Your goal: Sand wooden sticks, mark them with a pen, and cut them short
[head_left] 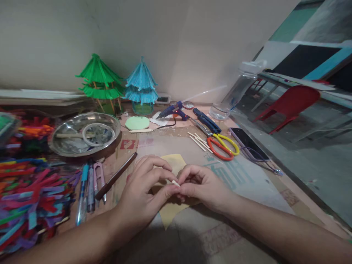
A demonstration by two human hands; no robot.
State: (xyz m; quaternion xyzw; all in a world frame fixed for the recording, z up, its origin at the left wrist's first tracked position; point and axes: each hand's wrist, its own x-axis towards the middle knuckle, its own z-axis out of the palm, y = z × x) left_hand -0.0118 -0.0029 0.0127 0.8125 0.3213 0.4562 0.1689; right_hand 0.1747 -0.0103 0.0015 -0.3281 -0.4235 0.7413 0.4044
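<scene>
My left hand and my right hand meet at the middle of the table, both pinched on a small white stick between their fingertips. A yellow sheet of paper lies flat under both hands. More thin white sticks lie loose further back, beside orange and yellow scissors.
A metal dish with a tape ring sits at left, above pens and a heap of coloured paper strips. Green and blue paper pagodas stand at the wall. A glue gun, blue pliers, a water bottle and a phone lie at the right.
</scene>
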